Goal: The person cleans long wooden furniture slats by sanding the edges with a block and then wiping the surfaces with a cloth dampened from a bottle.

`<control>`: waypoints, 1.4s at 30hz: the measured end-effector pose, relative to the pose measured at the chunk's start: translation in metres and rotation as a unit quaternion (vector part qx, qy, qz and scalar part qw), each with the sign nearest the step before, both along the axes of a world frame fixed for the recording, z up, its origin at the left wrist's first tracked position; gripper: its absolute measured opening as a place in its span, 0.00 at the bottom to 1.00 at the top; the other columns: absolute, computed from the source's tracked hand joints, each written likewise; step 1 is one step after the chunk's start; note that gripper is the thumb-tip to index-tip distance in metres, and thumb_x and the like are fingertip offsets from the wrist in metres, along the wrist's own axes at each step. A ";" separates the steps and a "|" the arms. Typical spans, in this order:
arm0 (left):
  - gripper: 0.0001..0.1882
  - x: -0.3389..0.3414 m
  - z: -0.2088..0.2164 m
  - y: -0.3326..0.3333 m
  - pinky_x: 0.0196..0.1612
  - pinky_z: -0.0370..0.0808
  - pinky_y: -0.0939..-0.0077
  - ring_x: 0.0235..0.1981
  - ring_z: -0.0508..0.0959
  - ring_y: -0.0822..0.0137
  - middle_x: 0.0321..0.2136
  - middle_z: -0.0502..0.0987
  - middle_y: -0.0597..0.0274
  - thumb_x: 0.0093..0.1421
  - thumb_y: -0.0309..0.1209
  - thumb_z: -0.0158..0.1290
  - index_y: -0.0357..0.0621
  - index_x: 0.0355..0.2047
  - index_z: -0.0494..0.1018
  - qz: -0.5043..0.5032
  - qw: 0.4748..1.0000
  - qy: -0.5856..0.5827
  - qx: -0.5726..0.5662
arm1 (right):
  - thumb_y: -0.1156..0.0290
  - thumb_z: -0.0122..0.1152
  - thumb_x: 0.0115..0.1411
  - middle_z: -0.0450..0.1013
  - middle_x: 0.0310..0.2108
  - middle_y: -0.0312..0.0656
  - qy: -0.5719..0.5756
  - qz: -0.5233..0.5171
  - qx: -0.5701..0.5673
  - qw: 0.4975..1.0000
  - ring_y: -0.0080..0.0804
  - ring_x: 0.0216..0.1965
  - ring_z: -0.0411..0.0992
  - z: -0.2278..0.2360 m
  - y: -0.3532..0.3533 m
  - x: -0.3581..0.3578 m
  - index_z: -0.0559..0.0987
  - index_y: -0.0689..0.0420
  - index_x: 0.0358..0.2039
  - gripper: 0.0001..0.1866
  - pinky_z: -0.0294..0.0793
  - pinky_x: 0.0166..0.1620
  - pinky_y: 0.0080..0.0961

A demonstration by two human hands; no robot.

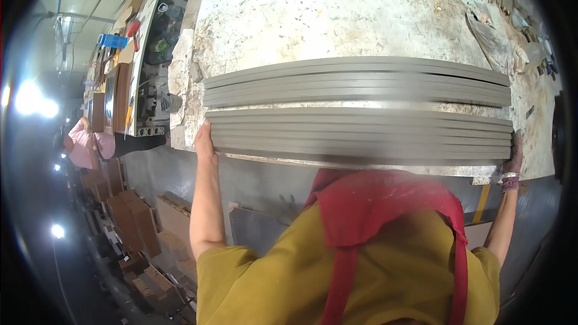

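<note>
Two bundles of long, flat grey strips lie crosswise on the worktable. My left hand (pixel 205 138) grips the left end of the near bundle of grey strips (pixel 337 135), with its thumb up along the end. At the opposite end, my right hand (pixel 516 153) is against the same bundle; it looks dark, perhaps gloved, and its fingers are partly hidden. The far bundle of grey strips (pixel 355 84) lies just beyond, apart from the near one by a narrow gap, and neither hand touches it.
The worn, stained white worktable (pixel 337 18) reaches away beyond the strips. A crumpled cloth (pixel 490 36) lies at its right side. To the left stands a bench with a blue bin (pixel 113 41). A person in pink (pixel 87 144) is there. Cardboard boxes (pixel 135 219) are on the floor.
</note>
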State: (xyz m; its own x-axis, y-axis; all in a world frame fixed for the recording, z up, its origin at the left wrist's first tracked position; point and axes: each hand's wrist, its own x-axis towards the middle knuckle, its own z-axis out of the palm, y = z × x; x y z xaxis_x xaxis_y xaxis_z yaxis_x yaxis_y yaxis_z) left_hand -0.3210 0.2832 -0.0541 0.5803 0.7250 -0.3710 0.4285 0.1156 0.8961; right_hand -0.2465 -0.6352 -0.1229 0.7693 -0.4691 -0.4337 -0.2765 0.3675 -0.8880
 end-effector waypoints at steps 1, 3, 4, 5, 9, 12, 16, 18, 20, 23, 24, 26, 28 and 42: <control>0.23 0.003 0.004 0.002 0.52 0.69 0.73 0.47 0.74 0.67 0.46 0.77 0.58 0.62 0.39 0.54 0.34 0.51 0.72 -0.002 1.000 0.015 0.002 | 0.50 0.46 0.66 0.65 0.60 0.41 0.022 -0.017 -0.003 1.000 0.30 0.60 0.63 0.017 0.010 0.005 0.64 0.55 0.63 0.30 0.60 0.61 0.29; 0.19 0.007 0.012 0.013 0.47 0.71 0.74 0.42 0.76 0.68 0.41 0.78 0.60 0.62 0.37 0.55 0.35 0.48 0.74 -0.021 0.999 0.049 0.003 | 0.45 0.50 0.62 0.69 0.55 0.42 0.054 0.041 0.004 0.998 0.32 0.54 0.67 0.028 -0.005 -0.002 0.68 0.59 0.58 0.34 0.64 0.57 0.29; 0.18 0.011 0.017 0.019 0.44 0.72 0.75 0.40 0.76 0.69 0.39 0.79 0.61 0.62 0.36 0.55 0.36 0.46 0.75 -0.031 0.997 0.066 0.004 | 0.42 0.52 0.60 0.71 0.53 0.43 0.071 0.069 0.008 0.995 0.32 0.51 0.70 0.034 -0.012 -0.002 0.71 0.61 0.56 0.36 0.67 0.55 0.28; 0.15 0.011 0.028 0.022 0.40 0.73 0.75 0.35 0.77 0.69 0.35 0.79 0.62 0.61 0.37 0.55 0.37 0.41 0.77 -0.046 0.994 0.101 -0.012 | 0.34 0.52 0.55 0.71 0.51 0.46 0.152 0.141 0.055 0.977 0.35 0.50 0.70 0.055 -0.001 0.005 0.71 0.64 0.55 0.43 0.68 0.54 0.30; 0.22 0.036 0.068 -0.004 0.38 0.72 0.72 0.33 0.75 0.67 0.32 0.77 0.61 0.59 0.46 0.55 0.39 0.42 0.76 -0.083 0.954 0.287 0.014 | 0.27 0.56 0.46 0.71 0.45 0.48 0.274 0.217 -0.038 0.936 0.36 0.44 0.70 0.105 0.028 0.030 0.73 0.65 0.52 0.50 0.69 0.51 0.31; 0.32 0.052 0.039 0.004 0.48 0.68 0.62 0.44 0.73 0.57 0.43 0.76 0.53 0.56 0.55 0.53 0.37 0.47 0.74 -0.102 0.928 0.348 0.085 | 0.29 0.58 0.47 0.73 0.40 0.44 0.295 0.181 -0.148 0.926 0.34 0.40 0.72 0.060 -0.021 0.039 0.76 0.62 0.46 0.45 0.73 0.43 0.30; 0.38 0.059 0.053 0.005 0.55 0.63 0.62 0.52 0.69 0.53 0.53 0.70 0.47 0.57 0.57 0.51 0.34 0.53 0.69 -0.166 0.911 0.375 0.034 | 0.33 0.58 0.51 0.68 0.29 0.36 0.283 0.138 -0.156 0.936 0.28 0.30 0.66 0.044 -0.008 0.045 0.77 0.54 0.36 0.34 0.70 0.36 0.26; 0.40 0.070 0.053 0.016 0.57 0.63 0.63 0.53 0.69 0.53 0.54 0.69 0.45 0.58 0.59 0.49 0.33 0.57 0.65 -0.208 0.905 0.371 0.007 | 0.34 0.57 0.52 0.68 0.30 0.35 0.276 0.161 -0.221 0.921 0.26 0.30 0.63 0.025 -0.038 0.042 0.77 0.55 0.38 0.33 0.64 0.36 0.23; 0.43 0.070 0.060 0.025 0.58 0.62 0.63 0.54 0.68 0.52 0.55 0.67 0.43 0.59 0.60 0.48 0.33 0.60 0.61 -0.240 0.906 0.345 -0.051 | 0.34 0.57 0.53 0.69 0.32 0.35 0.267 0.207 -0.280 0.899 0.26 0.31 0.63 0.026 -0.034 0.054 0.77 0.56 0.41 0.35 0.62 0.36 0.22; 0.42 0.062 0.060 0.031 0.58 0.62 0.62 0.55 0.68 0.54 0.56 0.66 0.42 0.61 0.60 0.45 0.35 0.62 0.58 -0.244 0.927 0.265 -0.103 | 0.37 0.55 0.55 0.69 0.29 0.33 0.271 0.228 -0.321 0.879 0.24 0.28 0.63 0.021 -0.040 0.060 0.78 0.57 0.36 0.31 0.61 0.34 0.21; 0.42 0.059 0.061 0.029 0.58 0.62 0.62 0.55 0.68 0.54 0.56 0.66 0.42 0.62 0.60 0.45 0.35 0.61 0.58 -0.236 0.935 0.236 -0.119 | 0.39 0.55 0.56 0.70 0.27 0.32 0.281 0.243 -0.324 0.870 0.22 0.27 0.62 0.018 -0.046 0.061 0.78 0.56 0.35 0.29 0.60 0.32 0.21; 0.39 0.047 0.063 0.024 0.58 0.62 0.64 0.54 0.69 0.57 0.55 0.67 0.46 0.63 0.58 0.44 0.35 0.61 0.59 -0.187 0.958 0.193 -0.102 | 0.40 0.54 0.57 0.69 0.25 0.32 0.294 0.264 -0.304 0.867 0.22 0.26 0.62 0.015 -0.047 0.074 0.79 0.57 0.29 0.28 0.59 0.31 0.21; 0.38 0.038 0.054 0.022 0.58 0.62 0.64 0.54 0.69 0.57 0.54 0.70 0.49 0.64 0.58 0.43 0.36 0.60 0.61 -0.151 0.977 0.140 -0.057 | 0.40 0.53 0.58 0.68 0.24 0.31 0.323 0.272 -0.294 0.857 0.22 0.25 0.61 0.015 -0.052 0.079 0.79 0.57 0.28 0.28 0.59 0.30 0.21; 0.48 0.151 0.076 -0.112 0.61 0.60 0.58 0.54 0.68 0.51 0.51 0.68 0.51 0.42 0.39 0.67 0.44 0.62 0.56 -0.626 0.580 0.089 0.513 | 0.58 0.75 0.38 0.58 0.60 0.52 -0.087 0.588 -0.683 0.424 0.48 0.63 0.55 0.140 0.287 0.133 0.56 0.55 0.64 0.54 0.50 0.66 0.41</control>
